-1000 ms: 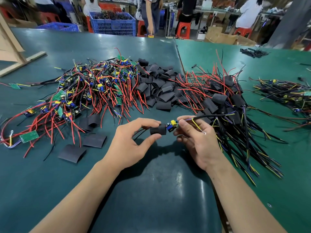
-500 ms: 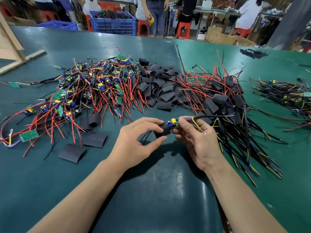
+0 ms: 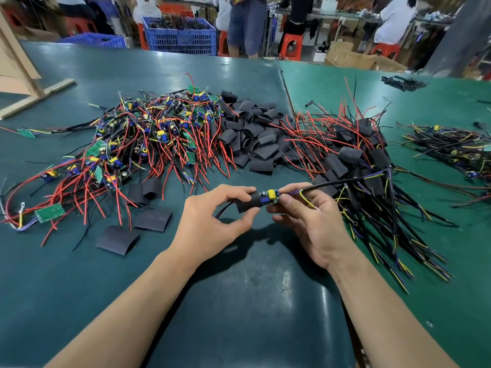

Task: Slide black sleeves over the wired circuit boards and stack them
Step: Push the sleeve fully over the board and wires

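Note:
My left hand (image 3: 212, 219) pinches a black sleeve (image 3: 248, 203) between thumb and fingers, just above the table. The sleeve covers the left end of a small circuit board (image 3: 269, 196) with a yellow and a blue part. My right hand (image 3: 305, 216) grips the board's right end and its black, purple and yellow wires. A heap of bare wired boards (image 3: 148, 134) lies at the left. Loose black sleeves (image 3: 252, 134) are piled in the middle. Sleeved boards (image 3: 358, 160) are stacked at the right.
Flat single sleeves (image 3: 152, 219) lie on the green table (image 3: 239, 301) near my left hand. Another wire bundle (image 3: 451, 150) sits at the far right. A wooden frame (image 3: 32, 86) stands at the far left. People, blue crates (image 3: 180, 35) and red stools are beyond the table.
The sleeve has slid rightward further over the board's left end. Both hands stay in nearly the same place.

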